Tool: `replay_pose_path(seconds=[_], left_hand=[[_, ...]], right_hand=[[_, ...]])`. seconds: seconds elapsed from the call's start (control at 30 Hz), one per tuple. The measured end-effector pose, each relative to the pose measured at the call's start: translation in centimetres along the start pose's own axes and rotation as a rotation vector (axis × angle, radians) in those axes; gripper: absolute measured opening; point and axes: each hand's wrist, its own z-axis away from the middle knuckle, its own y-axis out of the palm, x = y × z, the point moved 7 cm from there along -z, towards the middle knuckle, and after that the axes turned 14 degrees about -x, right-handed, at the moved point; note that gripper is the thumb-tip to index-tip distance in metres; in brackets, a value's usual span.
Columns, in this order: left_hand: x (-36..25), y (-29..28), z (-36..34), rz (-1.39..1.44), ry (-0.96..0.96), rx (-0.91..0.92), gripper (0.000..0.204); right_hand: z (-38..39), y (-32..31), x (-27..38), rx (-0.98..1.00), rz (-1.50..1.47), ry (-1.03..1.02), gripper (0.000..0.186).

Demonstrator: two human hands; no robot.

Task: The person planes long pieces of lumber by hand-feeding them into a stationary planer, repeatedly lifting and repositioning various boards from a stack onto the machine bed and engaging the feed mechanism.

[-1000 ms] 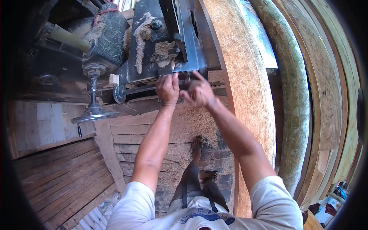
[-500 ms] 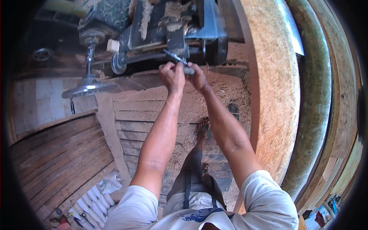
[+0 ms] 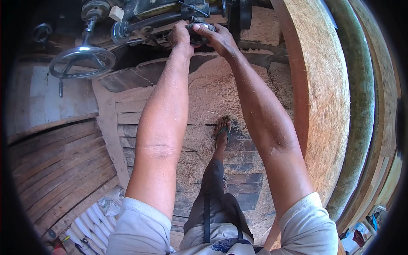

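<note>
Far left, there's the handwheel [image 3: 83, 54]. Next, the left hand [image 3: 181, 37], curled against the left side of a dark rounded part [image 3: 197, 38]; whether that grip clamps, I can't tell. The part sits between the hands, on the near side of the thin rod [image 3: 193, 8]. And the change: the right hand [image 3: 217, 39], fingertips at the rod's end a moment ago, now clamps the part, thumb across it. Attention looks switched!

Machine [image 3: 245, 16]: picture's upper edge is cutting it off.
Dark part [image 3: 196, 39], machine's near edge: left hand [image 3: 180, 36] and right hand [image 3: 220, 40] are partly covering it.
</note>
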Motion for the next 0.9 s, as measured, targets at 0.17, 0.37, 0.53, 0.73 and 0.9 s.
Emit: replay_pose_path(seconds=[0.17, 0.37, 0.53, 0.73, 0.9], left_hand=[[0.1, -0.1, 0.9, -0.06, 0.023, -0.011, 0.039], [0.0, -0.4, 1.0, -0.058, -0.008, -0.069, 0.033], [0.8, -0.2, -0.1, -0.013, -0.072, -0.016, 0.031], [2.2, 0.6, -0.5, 0.152, -0.168, 0.127, 0.027], [3.1, 0.1, -1.3, 0.189, -0.21, 0.14, 0.02]], right_hand=[[1.0, -0.8, 0.4, -0.048, 0.024, 0.039, 0.086], [1.1, -0.6, 0.8, -0.028, -0.002, 0.029, 0.077], [1.2, -0.9, 1.6, -0.032, 0.019, 0.063, 0.076], [1.7, -2.1, 3.9, -0.105, 0.294, -0.043, 0.082], [1.8, -2.1, 4.7, -0.069, 0.33, -0.034, 0.079]])
